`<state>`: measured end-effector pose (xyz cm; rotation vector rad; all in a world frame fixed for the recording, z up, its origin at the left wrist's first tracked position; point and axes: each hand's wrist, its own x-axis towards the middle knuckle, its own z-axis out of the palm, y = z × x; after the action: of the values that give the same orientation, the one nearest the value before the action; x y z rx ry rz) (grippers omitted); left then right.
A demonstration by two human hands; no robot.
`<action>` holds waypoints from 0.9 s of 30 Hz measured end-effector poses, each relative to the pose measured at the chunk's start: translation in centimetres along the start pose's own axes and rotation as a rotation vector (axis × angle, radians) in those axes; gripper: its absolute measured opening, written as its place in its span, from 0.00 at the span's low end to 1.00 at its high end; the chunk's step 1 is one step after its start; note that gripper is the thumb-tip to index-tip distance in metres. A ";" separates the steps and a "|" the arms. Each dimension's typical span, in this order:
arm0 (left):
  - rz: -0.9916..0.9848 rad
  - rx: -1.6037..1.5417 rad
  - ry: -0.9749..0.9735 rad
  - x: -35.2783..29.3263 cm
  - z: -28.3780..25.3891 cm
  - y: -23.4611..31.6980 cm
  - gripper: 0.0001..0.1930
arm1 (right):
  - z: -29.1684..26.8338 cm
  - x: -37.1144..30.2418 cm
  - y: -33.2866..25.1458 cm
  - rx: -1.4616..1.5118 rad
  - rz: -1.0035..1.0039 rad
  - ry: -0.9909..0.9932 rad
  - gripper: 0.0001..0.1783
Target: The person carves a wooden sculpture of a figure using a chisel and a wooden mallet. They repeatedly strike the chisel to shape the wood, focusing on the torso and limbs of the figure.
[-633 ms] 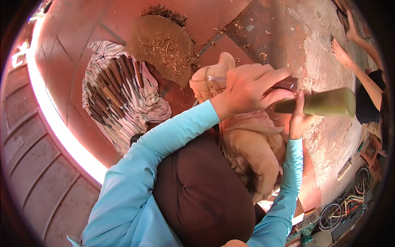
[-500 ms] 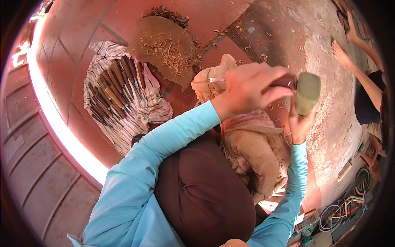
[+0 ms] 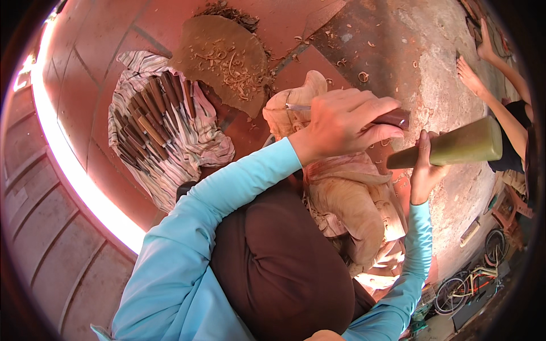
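Note:
My left hand (image 3: 338,120) is closed around a chisel (image 3: 392,118) with a dark brown handle. The handle's butt sticks out to the right, and the thin metal blade meets the upper part of a carved wooden figure (image 3: 352,199). That figure lies in front of me, close to my knee. My right hand (image 3: 422,179) grips a green, block-shaped mallet (image 3: 466,143), held apart from the chisel butt, to its lower right. Part of the figure is hidden beneath my left hand and wrist.
On a striped cloth (image 3: 213,150) at the left lie several chisels (image 3: 149,116). A brown board (image 3: 239,51) with curled shavings rests beyond it. Another person's bare legs (image 3: 500,108) extend in from the right. A bicycle (image 3: 455,292) is at the lower right.
The mallet has swung right, away from the chisel butt, and now lies more sideways. My left hand and the chisel have stayed nearly in place.

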<state>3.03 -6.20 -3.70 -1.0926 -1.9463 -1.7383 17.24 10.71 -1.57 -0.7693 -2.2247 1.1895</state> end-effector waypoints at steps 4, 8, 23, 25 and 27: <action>-0.012 -0.007 0.011 0.2 0.0 0.0 0.18 | 0.9 -0.5 0.2 -0.370 -0.237 -0.044 0.13; -0.021 0.009 0.008 -0.2 -0.1 0.0 0.18 | 0.1 -0.1 -0.2 -0.049 -0.037 0.030 0.08; 0.002 -0.029 0.004 0.2 -1.4 -0.2 0.20 | 0.9 -0.9 -2.2 -0.449 -0.288 -0.054 0.09; 0.014 -0.047 0.002 0.0 -1.5 -0.3 0.20 | 0.8 -0.9 -2.2 -0.315 -0.169 -0.048 0.08; 0.040 -0.079 0.013 0.0 -1.3 -0.5 0.20 | 0.7 -0.8 -2.3 -0.070 -0.051 -0.029 0.05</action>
<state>2.32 -7.41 -3.78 -1.1357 -1.8499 -1.8107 16.81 8.71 -0.03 -0.7219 -2.3063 1.1106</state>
